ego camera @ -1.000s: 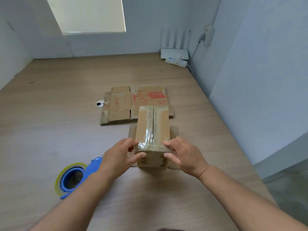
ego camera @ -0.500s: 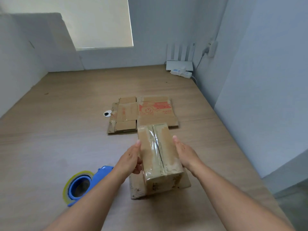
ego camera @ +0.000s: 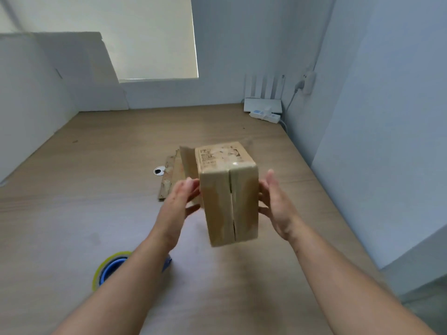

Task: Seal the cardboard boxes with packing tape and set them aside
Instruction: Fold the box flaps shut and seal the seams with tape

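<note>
A small cardboard box [ego camera: 227, 197] hangs in the air in front of me, tipped so its taped seam faces me. A loose flap [ego camera: 187, 163] sticks out at its upper left. My left hand [ego camera: 180, 204] grips the box's left edge with fingers and thumb. My right hand [ego camera: 275, 201] presses flat against the right side, fingers straight. A blue tape dispenser with a yellowish roll [ego camera: 108, 269] lies on the wooden table [ego camera: 96, 189] below my left forearm, partly hidden by it.
Flattened cardboard [ego camera: 169, 180] lies on the table behind the box, mostly hidden by it, beside a round cable hole [ego camera: 158, 170]. A white router [ego camera: 262, 105] and power strip [ego camera: 264, 116] sit at the far right corner. Walls close in on the left, back and right.
The box sat on the table with my hands on its near end. Both hands slid to its sides and lifted it, tipping its taped face toward me.
</note>
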Tool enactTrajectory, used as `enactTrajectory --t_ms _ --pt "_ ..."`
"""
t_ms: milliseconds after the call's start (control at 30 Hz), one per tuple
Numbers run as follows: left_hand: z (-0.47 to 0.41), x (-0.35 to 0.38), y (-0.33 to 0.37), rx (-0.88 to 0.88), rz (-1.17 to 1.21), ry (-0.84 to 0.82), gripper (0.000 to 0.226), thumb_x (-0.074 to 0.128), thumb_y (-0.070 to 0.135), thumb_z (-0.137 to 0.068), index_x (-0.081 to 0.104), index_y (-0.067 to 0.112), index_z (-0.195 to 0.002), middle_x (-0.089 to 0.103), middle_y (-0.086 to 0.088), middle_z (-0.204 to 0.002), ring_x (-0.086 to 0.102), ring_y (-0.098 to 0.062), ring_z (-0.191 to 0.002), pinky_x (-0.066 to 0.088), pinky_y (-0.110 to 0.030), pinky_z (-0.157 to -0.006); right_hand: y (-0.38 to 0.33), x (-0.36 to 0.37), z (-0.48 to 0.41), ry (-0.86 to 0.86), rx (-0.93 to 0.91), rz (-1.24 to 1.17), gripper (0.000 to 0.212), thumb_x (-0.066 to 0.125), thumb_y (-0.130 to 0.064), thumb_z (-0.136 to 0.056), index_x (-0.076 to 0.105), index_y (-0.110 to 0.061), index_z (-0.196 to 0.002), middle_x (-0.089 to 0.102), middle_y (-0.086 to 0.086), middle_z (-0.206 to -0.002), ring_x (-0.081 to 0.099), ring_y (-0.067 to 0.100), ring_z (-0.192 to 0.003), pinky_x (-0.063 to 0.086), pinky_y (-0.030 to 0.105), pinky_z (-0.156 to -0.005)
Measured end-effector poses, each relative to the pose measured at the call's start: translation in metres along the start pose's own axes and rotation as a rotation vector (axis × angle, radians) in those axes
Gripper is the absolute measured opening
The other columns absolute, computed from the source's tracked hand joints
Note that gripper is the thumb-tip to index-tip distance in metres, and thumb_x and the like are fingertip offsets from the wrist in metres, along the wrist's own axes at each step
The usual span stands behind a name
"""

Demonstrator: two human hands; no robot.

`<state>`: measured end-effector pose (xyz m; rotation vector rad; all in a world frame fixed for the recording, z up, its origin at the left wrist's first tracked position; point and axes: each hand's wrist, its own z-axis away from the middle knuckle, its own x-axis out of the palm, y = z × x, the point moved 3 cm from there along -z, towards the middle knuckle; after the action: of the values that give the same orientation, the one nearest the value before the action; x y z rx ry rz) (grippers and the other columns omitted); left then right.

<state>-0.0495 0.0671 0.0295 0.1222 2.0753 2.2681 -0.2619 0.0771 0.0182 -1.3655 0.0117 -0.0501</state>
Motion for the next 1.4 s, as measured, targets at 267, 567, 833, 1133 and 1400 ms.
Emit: enactTrajectory --t_ms 267,567,833,1133,1400 --pt "0.018 -0.006 -0.007 -0.175 0.074 0.099 0.067 0.030 0.075 -0.076 0.061 0.025 -0.107 0.070 -0.007 -0.102 0.066 -0.023 -0.099 0.053 -0.046 -0.089 0.017 -0.004 0.011 0.069 0.169 -0.035 0.092 0.025 -0.087 -0.063 0.064 -0.022 -0.115 0.071 0.005 -0.104 0.064 0.025 -0.102 0.047 0.051 -0.093" --pt "0.034 -0.006 -0.019 -0.135 -0.446 0.031 0.055 0.038 0.042 -0.101 0.015 0.042 -0.151 0.031 0.020 -0.137 0.048 -0.017 -0.117 0.056 -0.038 -0.080 0.034 0.008 0.022 0.024 0.252 0.239 0.030 0.039 -0.032 -0.100 0.050 -0.018 -0.125 0.062 0.009 -0.111 0.063 0.026 -0.094 0.060 0.046 -0.072" --pt "0.031 0.000 -0.019 -0.111 -0.787 -0.112 0.028 0.061 0.032 -0.089 0.057 0.017 -0.066 0.052 0.002 -0.079 0.051 -0.014 -0.068 0.044 -0.028 -0.068 0.019 0.005 0.025 -0.067 0.301 0.376 0.039 0.054 -0.037 -0.095 0.047 -0.019 -0.128 0.059 0.005 -0.113 0.061 0.024 -0.097 0.059 0.037 -0.063" --pt "0.051 0.006 -0.013 0.019 -1.147 -0.490 0.087 0.064 0.031 -0.085 0.010 0.028 -0.154 -0.013 0.017 -0.159 0.021 -0.005 -0.142 0.031 -0.014 -0.103 -0.031 -0.024 -0.030 0.307 0.117 0.961 0.078 0.065 -0.066 -0.068 0.045 -0.025 -0.131 0.060 0.004 -0.119 0.062 0.025 -0.095 0.055 0.043 -0.077" --pt "0.049 0.009 -0.021 0.074 -0.926 -0.471 0.096 0.063 0.046 -0.087 -0.014 0.052 -0.143 -0.025 0.022 -0.154 0.000 -0.003 -0.146 0.024 -0.022 -0.111 -0.041 -0.007 -0.051 0.355 0.145 0.992 0.053 0.055 -0.060 -0.084 0.057 -0.016 -0.114 0.064 0.004 -0.100 0.062 0.026 -0.090 0.047 0.032 -0.067"
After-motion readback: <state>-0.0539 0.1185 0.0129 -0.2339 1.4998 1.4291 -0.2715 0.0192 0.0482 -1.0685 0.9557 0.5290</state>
